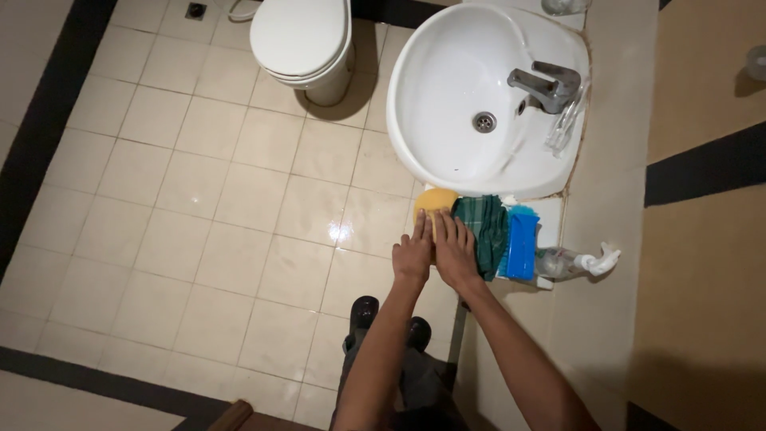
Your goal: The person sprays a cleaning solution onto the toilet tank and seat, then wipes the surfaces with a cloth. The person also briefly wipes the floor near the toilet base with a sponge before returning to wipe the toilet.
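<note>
A white washbasin [455,72] with a grey mixer tap [547,86] and metal drain [483,121] sits in the tabletop [618,112]. A white toilet [303,40] stands on the cream tiled floor [183,207]. A clear spray bottle [570,262] lies near the basin.

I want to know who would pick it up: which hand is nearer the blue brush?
Right. The right hand lies beside the green cloth next to the blue brush; the left hand sits farther off.

Count: two hands, left hand [412,257] and right hand [456,252]; one yellow sponge [434,199]; one green cloth [487,230]; one blue brush [523,243]; one spray bottle [574,262]; one white sink [447,96]; one tap [546,85]; one toilet [303,40]; two black shoes [365,311]
</note>
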